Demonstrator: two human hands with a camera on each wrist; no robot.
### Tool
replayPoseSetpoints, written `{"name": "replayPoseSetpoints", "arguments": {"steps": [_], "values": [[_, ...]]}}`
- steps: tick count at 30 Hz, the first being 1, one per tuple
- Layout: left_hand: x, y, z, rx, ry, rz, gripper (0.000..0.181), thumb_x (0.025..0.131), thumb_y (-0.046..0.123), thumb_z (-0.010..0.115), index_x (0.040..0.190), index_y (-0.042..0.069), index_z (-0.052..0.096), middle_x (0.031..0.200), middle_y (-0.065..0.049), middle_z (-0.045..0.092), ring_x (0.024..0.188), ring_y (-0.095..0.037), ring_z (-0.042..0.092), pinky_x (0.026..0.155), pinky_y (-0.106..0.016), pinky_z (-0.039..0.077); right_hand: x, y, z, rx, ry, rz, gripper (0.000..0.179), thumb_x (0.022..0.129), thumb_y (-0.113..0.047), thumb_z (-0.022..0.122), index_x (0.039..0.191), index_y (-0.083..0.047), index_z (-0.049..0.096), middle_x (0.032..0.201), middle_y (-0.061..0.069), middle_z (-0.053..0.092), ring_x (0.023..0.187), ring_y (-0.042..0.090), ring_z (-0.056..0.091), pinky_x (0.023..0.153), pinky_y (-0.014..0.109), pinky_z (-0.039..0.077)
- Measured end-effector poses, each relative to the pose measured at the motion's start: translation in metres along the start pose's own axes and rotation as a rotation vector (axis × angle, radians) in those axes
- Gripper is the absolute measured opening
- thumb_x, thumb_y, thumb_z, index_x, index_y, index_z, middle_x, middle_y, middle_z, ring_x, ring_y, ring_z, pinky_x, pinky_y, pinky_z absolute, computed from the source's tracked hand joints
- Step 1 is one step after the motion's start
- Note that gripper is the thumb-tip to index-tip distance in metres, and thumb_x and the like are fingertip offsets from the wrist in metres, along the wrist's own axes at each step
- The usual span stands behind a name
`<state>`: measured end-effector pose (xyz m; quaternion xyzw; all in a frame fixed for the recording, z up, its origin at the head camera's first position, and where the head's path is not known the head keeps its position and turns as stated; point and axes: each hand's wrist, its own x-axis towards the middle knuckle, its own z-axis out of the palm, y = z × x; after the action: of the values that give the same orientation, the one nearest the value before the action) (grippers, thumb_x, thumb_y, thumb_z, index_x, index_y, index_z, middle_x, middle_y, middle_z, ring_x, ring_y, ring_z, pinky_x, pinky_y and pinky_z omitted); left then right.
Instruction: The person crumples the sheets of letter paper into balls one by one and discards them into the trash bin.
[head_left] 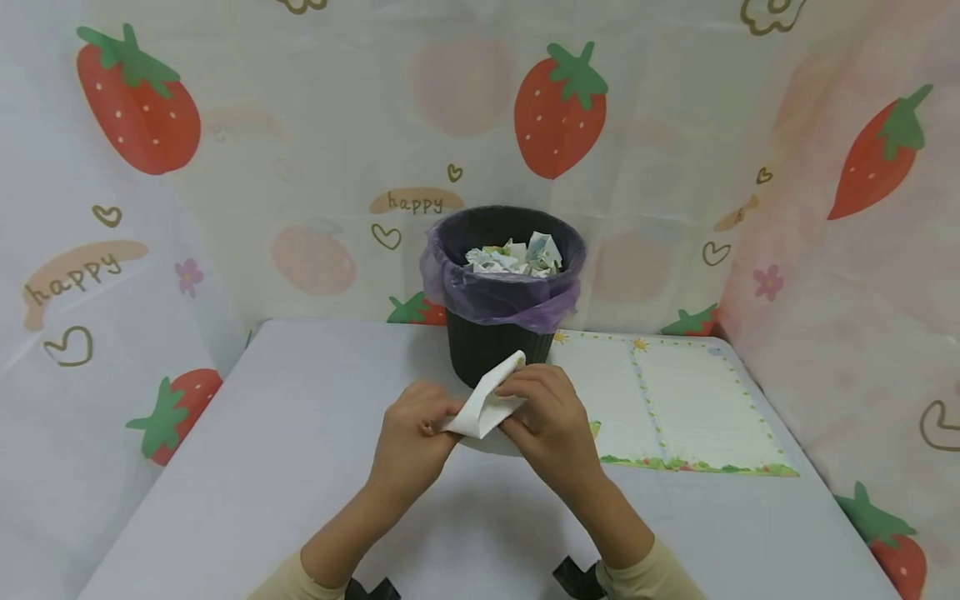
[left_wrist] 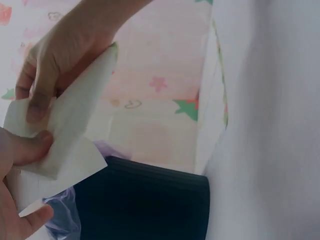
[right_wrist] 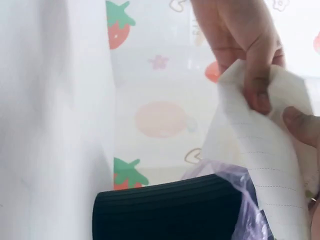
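Both hands hold one sheet of lined paper [head_left: 482, 408], bent and folded over itself, in front of the bin. My left hand [head_left: 414, 435] pinches its left end, thumb on top. The right hand [head_left: 553, 417] grips the other end with curled fingers. In the left wrist view the left thumb [left_wrist: 35, 146] presses on the folded paper [left_wrist: 75, 115], close to the right hand's thumb. Faint printed lines show on the paper [right_wrist: 267, 165] in the right wrist view. Behind the hands stands a black bin [head_left: 483, 346] with a purple liner [head_left: 502, 302] over its rim.
Crumpled printed paper [head_left: 517, 257] fills the bin near its top. To the right, flat lined sheets [head_left: 705, 408] with a flowered border lie on the white table [head_left: 300, 467]. A strawberry-print cloth [head_left: 337, 125] hangs behind and at both sides.
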<state>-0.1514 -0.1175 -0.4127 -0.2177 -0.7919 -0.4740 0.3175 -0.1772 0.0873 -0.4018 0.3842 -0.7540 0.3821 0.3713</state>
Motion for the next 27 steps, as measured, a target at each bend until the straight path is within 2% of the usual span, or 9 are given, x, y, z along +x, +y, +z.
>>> {"name": "replayPoseSetpoints", "arguments": {"steps": [1, 4, 6, 8, 10, 16, 21, 24, 27], "values": [[0.000, -0.001, -0.001, 0.015, 0.028, -0.008, 0.029, 0.069, -0.011, 0.084, 0.078, 0.016, 0.079, 0.077, 0.009, 0.067, 0.080, -0.010, 0.055, 0.066, -0.024, 0.046, 0.001, -0.002, 0.000, -0.019, 0.017, -0.007, 0.038, 0.075, -0.004, 0.090, 0.107, -0.009, 0.071, 0.118, 0.005, 0.069, 0.120, 0.028, 0.058, 0.108, 0.032, 0.044], [0.002, -0.005, -0.006, 0.041, 0.131, -0.048, 0.026, 0.070, -0.008, 0.087, 0.078, 0.016, 0.080, 0.076, 0.009, 0.069, 0.077, -0.010, 0.056, 0.064, -0.023, 0.046, 0.004, -0.009, -0.002, -0.082, 0.102, -0.011, 0.042, 0.076, -0.005, 0.089, 0.114, -0.007, 0.071, 0.128, 0.012, 0.065, 0.126, 0.036, 0.055, 0.113, 0.039, 0.041], [0.003, -0.006, -0.009, 0.031, 0.202, -0.091, 0.023, 0.071, -0.005, 0.088, 0.078, 0.015, 0.079, 0.075, 0.008, 0.069, 0.074, -0.011, 0.056, 0.063, -0.022, 0.044, 0.005, -0.014, -0.004, -0.118, 0.148, 0.028, 0.043, 0.079, -0.006, 0.088, 0.118, -0.006, 0.071, 0.131, 0.014, 0.064, 0.128, 0.038, 0.054, 0.112, 0.041, 0.041], [0.004, -0.004, -0.011, 0.010, 0.248, -0.134, 0.020, 0.073, -0.001, 0.089, 0.079, 0.015, 0.080, 0.075, 0.008, 0.069, 0.073, -0.011, 0.056, 0.063, -0.021, 0.043, 0.005, -0.019, -0.005, -0.132, 0.150, 0.091, 0.048, 0.081, -0.007, 0.086, 0.125, -0.005, 0.068, 0.136, 0.014, 0.061, 0.130, 0.036, 0.053, 0.112, 0.042, 0.042], [0.003, 0.000, -0.012, -0.033, 0.266, -0.169, 0.017, 0.076, 0.003, 0.090, 0.083, 0.015, 0.080, 0.077, 0.006, 0.070, 0.073, -0.012, 0.057, 0.065, -0.020, 0.046, 0.004, -0.023, -0.007, -0.124, 0.100, 0.167, 0.058, 0.082, -0.012, 0.087, 0.135, -0.004, 0.063, 0.142, 0.014, 0.058, 0.136, 0.034, 0.050, 0.113, 0.044, 0.042], [0.002, 0.012, -0.012, -0.205, 0.178, -0.274, 0.013, 0.078, 0.019, 0.090, 0.088, 0.021, 0.082, 0.084, 0.006, 0.073, 0.077, -0.015, 0.059, 0.067, -0.023, 0.051, 0.002, -0.027, -0.008, -0.052, -0.091, 0.340, 0.090, 0.077, -0.031, 0.092, 0.152, -0.008, 0.048, 0.155, 0.007, 0.051, 0.152, 0.035, 0.032, 0.124, 0.057, 0.023], [0.002, 0.017, -0.012, -0.379, 0.106, -0.362, 0.014, 0.079, 0.015, 0.089, 0.091, 0.015, 0.081, 0.089, 0.000, 0.075, 0.085, -0.019, 0.065, 0.070, -0.026, 0.057, 0.002, -0.023, -0.008, 0.058, -0.161, 0.363, 0.089, 0.075, -0.033, 0.092, 0.152, -0.014, 0.050, 0.154, 0.004, 0.052, 0.153, 0.031, 0.033, 0.125, 0.063, 0.009], [0.002, 0.018, -0.010, -0.489, 0.073, -0.413, 0.017, 0.081, 0.010, 0.087, 0.095, 0.006, 0.080, 0.092, -0.002, 0.076, 0.090, -0.019, 0.069, 0.075, -0.030, 0.061, 0.003, -0.022, -0.010, 0.136, -0.190, 0.343, 0.079, 0.078, -0.028, 0.090, 0.148, -0.015, 0.055, 0.150, 0.002, 0.056, 0.147, 0.026, 0.044, 0.126, 0.060, 0.012], [0.002, 0.019, -0.008, -0.580, 0.049, -0.464, 0.017, 0.083, 0.001, 0.083, 0.097, -0.004, 0.077, 0.091, -0.001, 0.077, 0.088, -0.017, 0.069, 0.077, -0.032, 0.061, 0.002, -0.024, -0.011, 0.239, -0.243, 0.339, 0.068, 0.084, -0.022, 0.086, 0.144, -0.015, 0.057, 0.143, 0.000, 0.062, 0.136, 0.021, 0.056, 0.122, 0.051, 0.031]]}}
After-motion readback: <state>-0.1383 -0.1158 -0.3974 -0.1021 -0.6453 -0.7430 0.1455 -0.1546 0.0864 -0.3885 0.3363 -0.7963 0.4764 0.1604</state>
